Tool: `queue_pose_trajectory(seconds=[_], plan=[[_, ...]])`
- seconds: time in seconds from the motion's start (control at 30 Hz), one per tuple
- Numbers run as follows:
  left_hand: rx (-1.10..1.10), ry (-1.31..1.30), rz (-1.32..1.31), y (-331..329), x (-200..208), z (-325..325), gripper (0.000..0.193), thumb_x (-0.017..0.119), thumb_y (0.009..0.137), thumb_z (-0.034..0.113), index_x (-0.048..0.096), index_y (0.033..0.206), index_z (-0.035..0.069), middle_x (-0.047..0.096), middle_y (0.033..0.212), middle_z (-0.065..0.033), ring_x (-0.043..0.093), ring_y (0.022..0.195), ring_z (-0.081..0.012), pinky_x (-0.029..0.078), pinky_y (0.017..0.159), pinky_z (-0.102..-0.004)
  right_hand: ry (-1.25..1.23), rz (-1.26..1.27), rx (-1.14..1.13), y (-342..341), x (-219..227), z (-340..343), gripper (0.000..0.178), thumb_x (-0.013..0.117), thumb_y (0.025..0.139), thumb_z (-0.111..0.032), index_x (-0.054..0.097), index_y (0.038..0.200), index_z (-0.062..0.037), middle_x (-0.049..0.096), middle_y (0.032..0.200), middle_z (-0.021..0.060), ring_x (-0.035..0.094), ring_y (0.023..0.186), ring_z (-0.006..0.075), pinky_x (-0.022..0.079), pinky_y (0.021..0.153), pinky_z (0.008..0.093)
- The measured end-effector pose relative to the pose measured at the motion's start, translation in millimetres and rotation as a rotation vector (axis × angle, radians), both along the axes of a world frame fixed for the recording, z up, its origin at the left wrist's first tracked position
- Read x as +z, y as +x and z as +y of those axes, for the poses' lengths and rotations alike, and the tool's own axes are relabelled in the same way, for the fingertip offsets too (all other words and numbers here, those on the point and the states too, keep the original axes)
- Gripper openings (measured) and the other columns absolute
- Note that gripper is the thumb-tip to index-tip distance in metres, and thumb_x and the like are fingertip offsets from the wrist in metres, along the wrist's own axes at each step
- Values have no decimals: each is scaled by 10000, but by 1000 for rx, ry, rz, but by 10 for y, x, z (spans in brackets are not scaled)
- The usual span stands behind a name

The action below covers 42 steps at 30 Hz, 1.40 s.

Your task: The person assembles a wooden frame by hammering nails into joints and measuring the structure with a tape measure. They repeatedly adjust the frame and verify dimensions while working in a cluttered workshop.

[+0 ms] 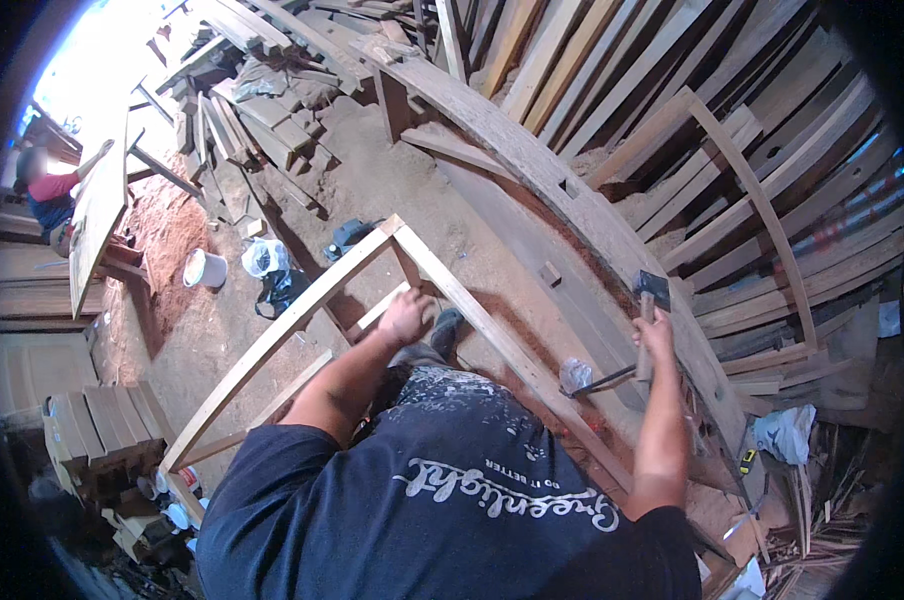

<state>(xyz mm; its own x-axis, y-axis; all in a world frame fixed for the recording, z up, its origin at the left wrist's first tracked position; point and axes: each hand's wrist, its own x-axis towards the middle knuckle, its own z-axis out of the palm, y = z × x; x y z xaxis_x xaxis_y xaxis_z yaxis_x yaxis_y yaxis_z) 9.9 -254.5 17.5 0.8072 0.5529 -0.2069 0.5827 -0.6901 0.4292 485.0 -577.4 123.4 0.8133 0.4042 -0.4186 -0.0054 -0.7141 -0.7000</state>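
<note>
In my right hand [654, 335] I grip the wooden handle of a hammer [652, 290] with a blocky dark head, over the long plank bench. My left hand [407, 315] is closed, its fingers curled inside the corner of a large pale wooden frame [450, 285]. Whatever it may hold there is hidden. The frame spreads around me, its peak just beyond my left hand. A short pale strip [380, 308] of wood lies beside that hand. Below my right hand a dark bar [607, 380] sticks out next to a clear plastic bag [575, 375].
A long worn plank bench [512, 130] runs along my right. Behind it lean many boards [622, 80] and an angled frame [747, 165]. On the sandy floor are a white bucket [205, 268] and a dark power tool [352, 238]. Another person [52, 195] handles a panel at far left.
</note>
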Motion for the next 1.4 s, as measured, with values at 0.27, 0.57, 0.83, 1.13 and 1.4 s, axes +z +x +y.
queue_pose_trajectory(seconds=[0.27, 0.57, 0.83, 1.13, 1.4], plan=[[306, -405, 436, -1416, -604, -641, 360, 695, 821, 410, 778, 1066, 160, 733, 1147, -137, 695, 1071, -341, 548, 959, -434, -541, -644, 239, 50, 415, 29, 418, 664, 865, -132, 682, 1281, -100, 686, 1214, 230, 641, 1145, 390, 492, 975, 491], [448, -373, 504, -2237, -661, -1409, 358, 672, 891, 424, 779, 981, 95, 737, 1071, -181, 707, 995, -373, 566, 852, -456, 231, -474, 474, -2283, -425, -193, 257, 670, 962, -247, 729, 1078, -25, 744, 995, 163, 719, 947, 286, 544, 851, 391], [524, -502, 491, -2385, -944, -1540, 378, 535, 918, 245, 722, 1202, 81, 649, 1323, -194, 614, 1242, -374, 511, 1007, -480, -139, -220, 637, -3855, -1023, -1248, 511, 639, 972, -463, 676, 802, 18, 657, 673, 200, 680, 644, 300, 509, 628, 424], [458, -385, 533, -1607, 227, -1335, 856, 550, 845, 794, 717, 1191, 30, 688, 1254, -196, 650, 1191, -359, 517, 996, -449, -27, -94, 517, -4465, -1781, -2305, 566, 589, 979, -506, 665, 756, 8, 620, 702, 259, 650, 683, 403, 496, 654, 494], [29, -438, 386, -2123, -816, -1578, 589, 576, 910, 546, 719, 1121, 16, 700, 1137, -260, 680, 1088, -404, 533, 931, -484, -29, -123, 451, -5139, -1932, -2529, 559, 590, 974, -501, 670, 719, -10, 611, 705, 283, 650, 718, 454, 492, 663, 536]])
